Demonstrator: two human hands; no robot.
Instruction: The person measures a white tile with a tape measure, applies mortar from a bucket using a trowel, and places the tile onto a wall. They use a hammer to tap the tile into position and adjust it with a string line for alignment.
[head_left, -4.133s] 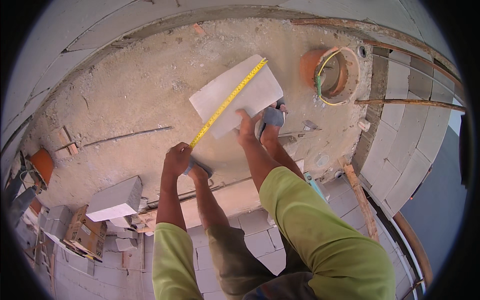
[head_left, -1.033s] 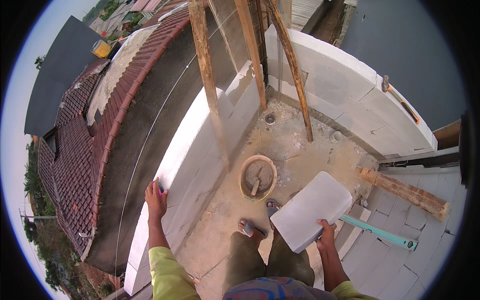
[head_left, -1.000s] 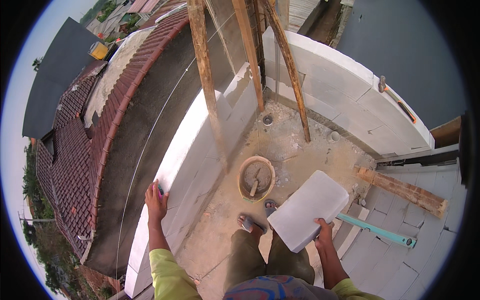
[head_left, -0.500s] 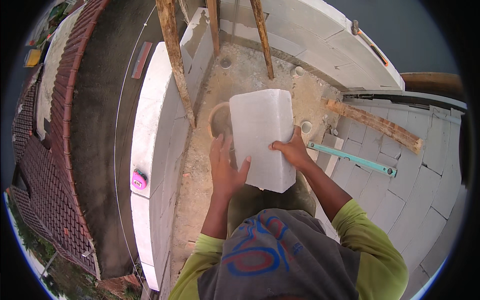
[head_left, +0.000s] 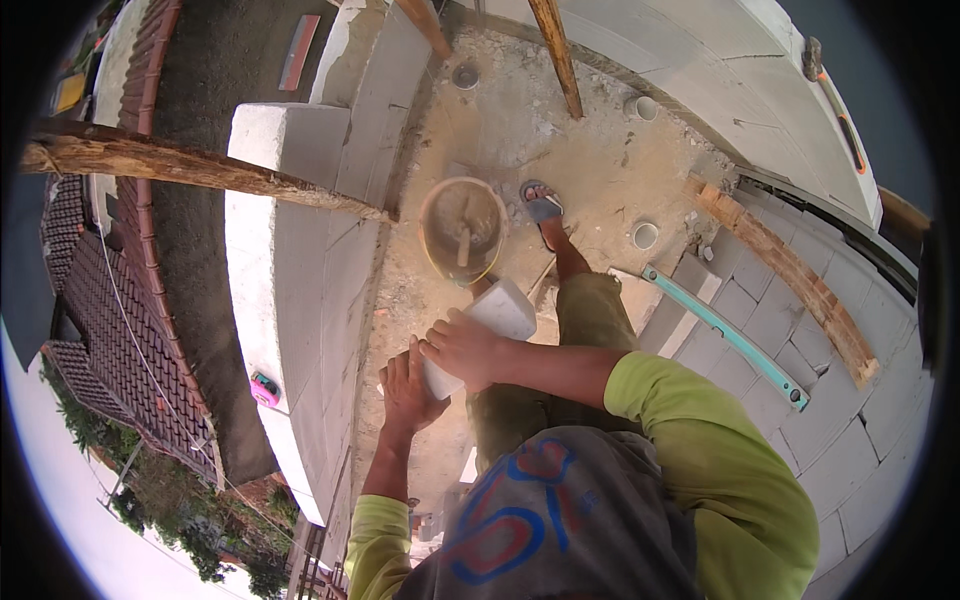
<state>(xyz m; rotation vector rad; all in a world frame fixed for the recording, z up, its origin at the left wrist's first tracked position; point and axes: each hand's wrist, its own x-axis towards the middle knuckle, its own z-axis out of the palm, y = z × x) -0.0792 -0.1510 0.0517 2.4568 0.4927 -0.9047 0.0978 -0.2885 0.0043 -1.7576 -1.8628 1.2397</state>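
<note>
A pale grey-white building block (head_left: 507, 310) is held low in front of my legs, tilted, with one end pointing away to the right. My right hand (head_left: 464, 347) reaches across to the left and lies over the block with its fingers bent round it. At the near left end, my left hand (head_left: 406, 388) grips the block, its fingers next to the right hand's. My forearms and hands cover much of the block. Just beyond it stands a round bucket (head_left: 426, 238) with greyish contents and a tool handle (head_left: 464, 246) inside.
A low block wall (head_left: 262, 270) with a pink tape measure (head_left: 265, 389) runs along the left, crossed by a wooden pole (head_left: 200, 172). To the right lie a teal spirit level (head_left: 728, 338) and a wooden plank (head_left: 790, 275). A hammer (head_left: 836, 104) rests on the far-right wall. Pipe openings (head_left: 645, 236) show in the floor.
The block has turned from upright to tilted and moved lower and left. My right hand has swung across beside my left. The view has shifted, and a sandalled foot and the whole bucket now show.
</note>
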